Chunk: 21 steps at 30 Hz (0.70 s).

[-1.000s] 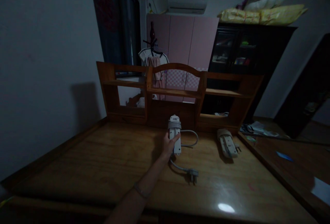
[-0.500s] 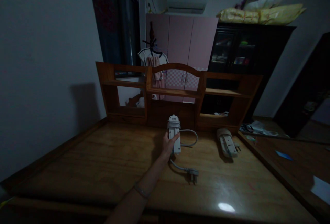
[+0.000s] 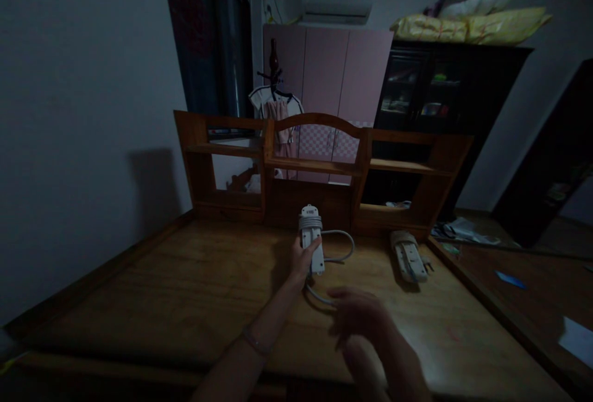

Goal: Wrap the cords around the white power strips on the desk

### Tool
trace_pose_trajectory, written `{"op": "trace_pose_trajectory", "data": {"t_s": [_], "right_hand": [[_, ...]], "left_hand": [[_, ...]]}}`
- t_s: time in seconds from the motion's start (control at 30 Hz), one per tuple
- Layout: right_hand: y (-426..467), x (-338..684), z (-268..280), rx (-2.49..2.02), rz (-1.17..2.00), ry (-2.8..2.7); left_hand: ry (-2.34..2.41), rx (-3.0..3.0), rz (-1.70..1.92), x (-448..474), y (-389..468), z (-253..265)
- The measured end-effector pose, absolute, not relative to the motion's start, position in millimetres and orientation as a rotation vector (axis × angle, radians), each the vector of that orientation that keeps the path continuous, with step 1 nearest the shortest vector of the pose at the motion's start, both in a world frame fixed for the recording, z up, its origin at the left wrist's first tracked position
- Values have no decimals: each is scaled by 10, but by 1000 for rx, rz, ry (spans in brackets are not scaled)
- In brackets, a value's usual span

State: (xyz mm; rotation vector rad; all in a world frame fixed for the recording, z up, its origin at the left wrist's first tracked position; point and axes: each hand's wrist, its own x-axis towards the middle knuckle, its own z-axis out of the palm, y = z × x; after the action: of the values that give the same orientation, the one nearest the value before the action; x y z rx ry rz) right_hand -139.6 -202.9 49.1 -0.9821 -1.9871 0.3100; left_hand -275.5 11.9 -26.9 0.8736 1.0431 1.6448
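My left hand (image 3: 303,257) is closed round a white power strip (image 3: 317,260), its thumb across the upper face. Grey cord is wound about the strip's far end, and a loop of the cord (image 3: 351,244) bows out to the right. From the near end more cord runs toward my right hand (image 3: 359,318), which hides the plug. Motion smears that hand; its fingers look bent, and whether they touch the cord I cannot tell. A second power strip (image 3: 410,261), wrapped in its own cord, lies on the desk farther right.
The wooden desk (image 3: 185,291) carries a low shelf unit (image 3: 315,170) along its back edge. A white wall (image 3: 83,142) borders the left side. Beyond the right edge lie papers (image 3: 577,337) and a blue card (image 3: 510,279) on a lower brown surface.
My right hand has come into view from the bottom right and now covers the plug. My left hand keeps its grip on the power strip, almost unmoved.
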Motion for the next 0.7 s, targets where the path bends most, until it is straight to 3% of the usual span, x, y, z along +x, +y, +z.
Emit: {"op": "trace_pose_trajectory", "data": {"t_s": [0.17,0.27,0.4,0.7], "right_hand": [[-1427,-1492,-61,-1491,-223,-2418],[-1233,-1397,-259,-1523,-446,-2610],[-939,-1228,-97,-1544,-427,-2688],[367,-868,385,-1944,-335,-2162]], "left_hand": [[989,826,1710,-2803,92,-164],[947,804,1748,-2851,65,-96],[884,785,1773,-2889,47,-34],[706,781,1657,-2848,-27,73]]}}
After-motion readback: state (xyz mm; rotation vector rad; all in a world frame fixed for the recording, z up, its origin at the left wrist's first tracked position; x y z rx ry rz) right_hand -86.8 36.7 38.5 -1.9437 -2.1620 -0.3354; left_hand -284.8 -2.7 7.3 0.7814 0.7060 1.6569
